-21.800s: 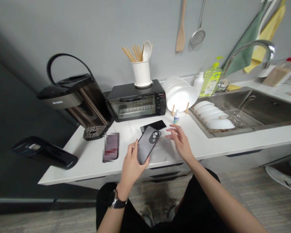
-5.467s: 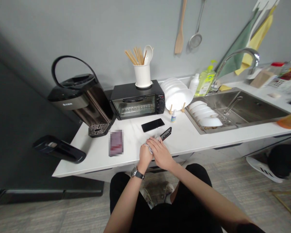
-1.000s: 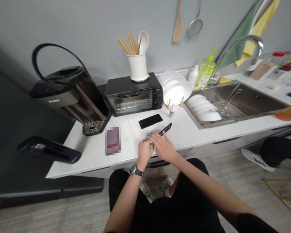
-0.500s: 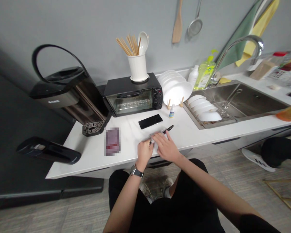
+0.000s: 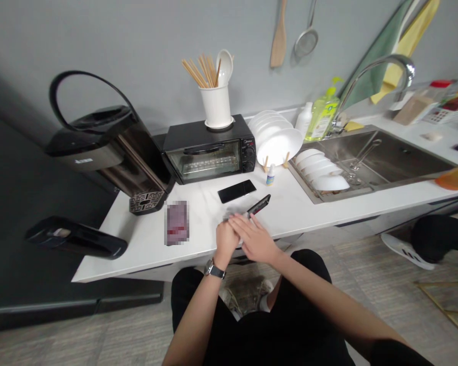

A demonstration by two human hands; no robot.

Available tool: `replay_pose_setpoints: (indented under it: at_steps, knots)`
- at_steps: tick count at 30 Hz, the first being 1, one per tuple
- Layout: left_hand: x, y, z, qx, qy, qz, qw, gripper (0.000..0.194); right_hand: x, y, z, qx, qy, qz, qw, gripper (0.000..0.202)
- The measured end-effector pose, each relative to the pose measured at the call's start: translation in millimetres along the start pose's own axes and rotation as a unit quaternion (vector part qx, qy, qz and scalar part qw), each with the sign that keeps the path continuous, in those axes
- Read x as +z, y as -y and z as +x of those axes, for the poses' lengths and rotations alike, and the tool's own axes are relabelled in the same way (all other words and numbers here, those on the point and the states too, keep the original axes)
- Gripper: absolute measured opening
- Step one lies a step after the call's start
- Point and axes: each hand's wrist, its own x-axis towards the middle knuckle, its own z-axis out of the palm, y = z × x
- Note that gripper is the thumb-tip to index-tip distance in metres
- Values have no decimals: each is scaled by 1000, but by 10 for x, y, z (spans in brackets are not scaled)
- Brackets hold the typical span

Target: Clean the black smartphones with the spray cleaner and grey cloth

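Observation:
My left hand (image 5: 226, 238) is curled shut at the front edge of the counter, with a dark watch on its wrist. A slim black object (image 5: 260, 204) with small reddish marks slants up and right from between my hands; its kind I cannot make out. My right hand (image 5: 257, 239) lies across the left one, fingers pressed over the object. A blurred pale grey, cloth-like piece (image 5: 232, 211) shows by the fingertips, mostly hidden. Just behind lie a black smartphone (image 5: 237, 191) and a small white spray bottle (image 5: 270, 175).
A pixelated purple item (image 5: 177, 223) lies to the left, near a black dispenser (image 5: 137, 162) and a dark cylindrical appliance (image 5: 80, 236). Behind stand a toaster oven (image 5: 209, 157) and white plates (image 5: 277, 145). On the right, a steel sink (image 5: 412, 170) holds bowls (image 5: 330, 183).
The black object has turned, showing a broader face, and shifted slightly left. My right hand has slid a little down and left over my left hand.

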Motion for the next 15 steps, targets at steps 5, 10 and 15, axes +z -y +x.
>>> replay_pose_setpoints:
  at_steps: [5,10,15]
  knots:
    - [-44,-75,-6,9,-7,-17,1000,28,-212,-709,25,154,-70,-85,982,54]
    - [-22,-48,4,-4,6,-4,1000,25,-33,-131,112,128,-83,-25,988,68]
    - [-17,-20,6,-27,12,18,999,24,32,85,57,12,-3,1,1000,84]
